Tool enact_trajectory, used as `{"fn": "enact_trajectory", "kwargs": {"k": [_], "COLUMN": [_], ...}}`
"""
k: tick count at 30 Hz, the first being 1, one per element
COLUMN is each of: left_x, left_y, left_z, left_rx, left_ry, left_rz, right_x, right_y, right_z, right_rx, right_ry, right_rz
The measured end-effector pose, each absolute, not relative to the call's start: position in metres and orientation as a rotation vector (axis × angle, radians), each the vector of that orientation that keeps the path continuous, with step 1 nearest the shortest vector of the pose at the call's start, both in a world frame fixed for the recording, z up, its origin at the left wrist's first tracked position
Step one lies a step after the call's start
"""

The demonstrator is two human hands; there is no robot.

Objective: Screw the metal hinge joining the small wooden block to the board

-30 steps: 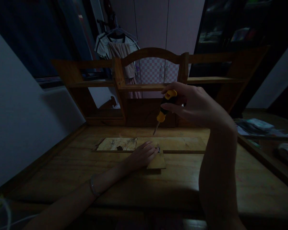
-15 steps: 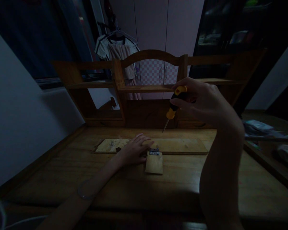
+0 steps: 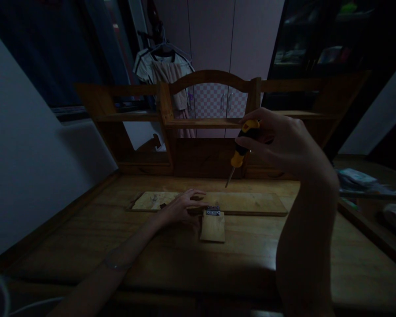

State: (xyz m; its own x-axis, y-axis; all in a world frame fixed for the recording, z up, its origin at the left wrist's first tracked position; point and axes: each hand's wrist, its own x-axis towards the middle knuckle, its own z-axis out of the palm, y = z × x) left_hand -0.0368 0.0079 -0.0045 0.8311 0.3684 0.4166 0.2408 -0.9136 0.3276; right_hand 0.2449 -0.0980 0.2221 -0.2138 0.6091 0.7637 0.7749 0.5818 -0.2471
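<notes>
My right hand (image 3: pixel 277 141) is closed around the yellow and black handle of a screwdriver (image 3: pixel 240 149), whose tip points down above a long wooden board (image 3: pixel 251 203). The board lies flat across the desk. A small metal hinge (image 3: pixel 213 210) sits where the board's near edge meets a small square wooden piece (image 3: pixel 213 226). My left hand (image 3: pixel 183 207) rests at the board just left of the hinge, fingers spread and thumb beside the small piece. Part of the board is hidden under this hand.
The wooden desk (image 3: pixel 145 246) carries a shelf unit (image 3: pixel 204 125) along its back. At left is a white wall (image 3: pixel 20 176). Clothes (image 3: pixel 168 70) hang behind the shelf. Plastic-wrapped items (image 3: pixel 358 178) lie at the right, and a white cable (image 3: pixel 36 304) is at lower left.
My left hand's fingers have lifted and spread a little beside the hinge. The screwdriver stays in my right hand, its tip slightly lower. The whole view has shifted slightly.
</notes>
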Motion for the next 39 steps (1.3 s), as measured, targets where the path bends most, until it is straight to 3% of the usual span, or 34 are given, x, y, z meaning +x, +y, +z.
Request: {"fn": "enact_trajectory", "kwargs": {"k": [5, 23, 39], "left_x": [-0.031, -0.019, -0.017], "left_y": [-0.001, -0.011, -0.017], "left_z": [0.000, 0.001, 0.005], "left_rx": [2.618, 2.560, 2.670], "left_ry": [0.492, 0.517, 0.602], "left_rz": [0.887, 0.952, 0.824], "right_x": [0.245, 0.237, 0.236], "right_y": [-0.098, -0.098, -0.101], "right_z": [0.222, 0.222, 0.223], "right_rx": [-1.136, -1.131, -1.139], "right_ry": [-1.921, -1.955, -1.979], "right_rz": [-0.235, -0.270, -0.244]}}
